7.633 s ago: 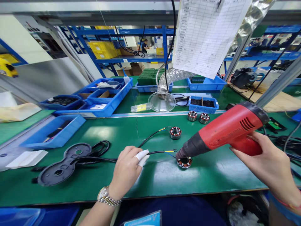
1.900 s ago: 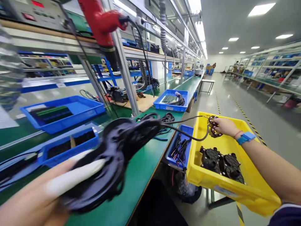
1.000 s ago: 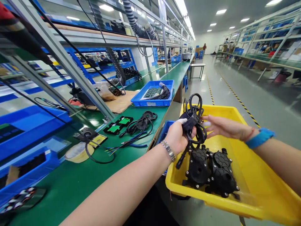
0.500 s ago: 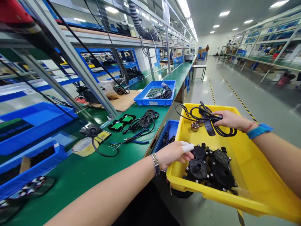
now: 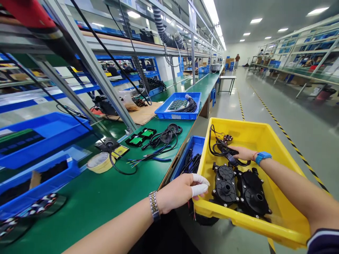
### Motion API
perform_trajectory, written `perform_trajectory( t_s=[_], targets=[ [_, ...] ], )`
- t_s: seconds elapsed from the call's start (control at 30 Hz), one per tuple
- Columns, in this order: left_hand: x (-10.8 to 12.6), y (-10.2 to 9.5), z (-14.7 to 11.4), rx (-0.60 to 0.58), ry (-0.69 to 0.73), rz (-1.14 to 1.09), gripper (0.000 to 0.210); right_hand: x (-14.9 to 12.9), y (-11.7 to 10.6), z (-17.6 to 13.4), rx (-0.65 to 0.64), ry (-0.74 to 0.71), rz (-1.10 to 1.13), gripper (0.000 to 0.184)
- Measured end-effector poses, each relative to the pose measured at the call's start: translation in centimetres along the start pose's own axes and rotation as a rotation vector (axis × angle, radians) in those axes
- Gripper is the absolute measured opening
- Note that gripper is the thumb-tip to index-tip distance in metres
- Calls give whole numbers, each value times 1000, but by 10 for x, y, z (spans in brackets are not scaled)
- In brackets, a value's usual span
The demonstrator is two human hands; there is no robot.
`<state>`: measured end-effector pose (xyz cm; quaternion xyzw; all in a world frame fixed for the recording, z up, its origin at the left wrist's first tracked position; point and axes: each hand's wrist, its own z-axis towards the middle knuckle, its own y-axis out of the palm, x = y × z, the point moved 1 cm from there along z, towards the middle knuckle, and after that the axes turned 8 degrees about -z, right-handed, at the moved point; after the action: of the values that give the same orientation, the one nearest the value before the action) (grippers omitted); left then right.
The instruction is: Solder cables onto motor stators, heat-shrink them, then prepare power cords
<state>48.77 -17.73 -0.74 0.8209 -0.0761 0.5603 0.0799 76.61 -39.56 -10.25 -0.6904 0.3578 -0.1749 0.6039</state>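
My right hand is down inside a yellow bin, its fingers closed on a coiled black cable. A small copper-wound motor part lies by the coil, thin wires beside it. My left hand, with white covers on two fingers, is at the bin's near left corner, fingers curled over the rim. Beside it in the bin lie black pump housings with round ports and silver screws; another black housing is to their right. The right fingertips are partly hidden by the cable.
On the green bench lie green circuit boards, loose black cables and a tape roll. A blue tray stands farther back. Below the bench edge, another blue bin holds cables. A metal frame post rises at left.
My right hand has lowered the black cable coil into the yellow bin. My left hand has drawn back left from above the pump housings to the bin's rim.
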Motion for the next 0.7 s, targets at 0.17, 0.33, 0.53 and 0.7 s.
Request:
perform_trajectory(
  t_s=[0.17,0.33,0.53,0.7],
  targets=[
    [-3,-6,-8,35,3,-65,33,4,9,12,37,130,11,31],
    [-11,-12,-14,92,-19,-68,35,6,1,16,-4,70,86,30],
    [-19,-14,-14,86,-15,-113,37,2,10,15,-113,-95,113,44],
    [-18,-13,-15,86,-10,-95,35,1,14,15,-95,-117,17,46]
  ],
)
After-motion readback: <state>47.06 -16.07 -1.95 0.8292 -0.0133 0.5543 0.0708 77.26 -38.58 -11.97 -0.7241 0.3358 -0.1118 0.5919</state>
